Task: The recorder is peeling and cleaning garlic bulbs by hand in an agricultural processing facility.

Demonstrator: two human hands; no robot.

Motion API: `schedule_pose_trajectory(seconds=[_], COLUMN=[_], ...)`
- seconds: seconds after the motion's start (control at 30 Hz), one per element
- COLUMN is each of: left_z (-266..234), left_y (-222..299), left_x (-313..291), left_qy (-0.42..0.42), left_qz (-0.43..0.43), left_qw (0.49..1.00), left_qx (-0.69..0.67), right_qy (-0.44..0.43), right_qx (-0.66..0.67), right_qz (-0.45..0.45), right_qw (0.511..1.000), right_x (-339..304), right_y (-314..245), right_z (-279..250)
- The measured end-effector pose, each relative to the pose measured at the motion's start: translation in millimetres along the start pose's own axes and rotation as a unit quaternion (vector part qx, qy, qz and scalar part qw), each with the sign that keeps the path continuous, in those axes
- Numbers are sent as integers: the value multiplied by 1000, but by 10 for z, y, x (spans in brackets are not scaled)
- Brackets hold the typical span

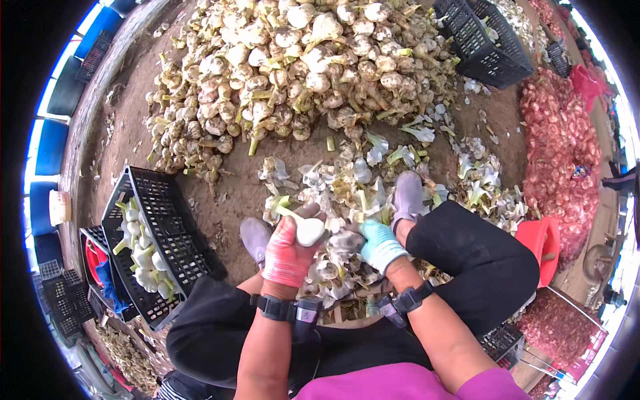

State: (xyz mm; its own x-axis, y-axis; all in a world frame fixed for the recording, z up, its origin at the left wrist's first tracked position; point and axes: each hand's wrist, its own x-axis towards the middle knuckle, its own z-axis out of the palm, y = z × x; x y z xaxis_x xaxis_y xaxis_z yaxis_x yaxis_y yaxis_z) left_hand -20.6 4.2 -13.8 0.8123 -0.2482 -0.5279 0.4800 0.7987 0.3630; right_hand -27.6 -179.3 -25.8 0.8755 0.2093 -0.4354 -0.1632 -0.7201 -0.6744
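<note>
My left hand (pixel 291 250), in a red-and-white glove, is closed around a garlic bulb (pixel 309 231). The bulb is smooth and white, and its pale green stalk (pixel 285 209) points up and left. Close beside it on the right is my right hand (pixel 377 244), in a teal glove with dark, dirty-looking fingertips. Its fingers curl toward the bulb; what they hold, if anything, is hidden. Loose garlic skins (pixel 327 180) lie on the ground beneath and beyond both hands.
A large heap of unpeeled garlic (pixel 300 67) fills the far side. At my left, a black crate (pixel 175 233) holds several white bulbs. Another black crate (pixel 483 47) stands at the far right. Red mesh sacks (pixel 560 153) and a red plastic stool (pixel 548 250) are on the right.
</note>
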Motion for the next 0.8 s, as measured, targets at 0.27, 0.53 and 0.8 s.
schedule_pose_trajectory(seconds=[0.27,0.53,0.8], left_z=[-33,-542,-1340], left_y=[-147,802,1018], left_x=[566,1871,2665], left_qy=[76,303,324], left_qz=[5,113,96], left_qw=[963,696,513], left_qx=[260,641,789], right_qy=[-147,328,239], right_qx=[861,767,649], right_qz=[92,-131,-116], right_qw=[479,535,713], right_x=[627,1506,1521], right_y=[-55,797,654], right_z=[131,-2286,-2498])
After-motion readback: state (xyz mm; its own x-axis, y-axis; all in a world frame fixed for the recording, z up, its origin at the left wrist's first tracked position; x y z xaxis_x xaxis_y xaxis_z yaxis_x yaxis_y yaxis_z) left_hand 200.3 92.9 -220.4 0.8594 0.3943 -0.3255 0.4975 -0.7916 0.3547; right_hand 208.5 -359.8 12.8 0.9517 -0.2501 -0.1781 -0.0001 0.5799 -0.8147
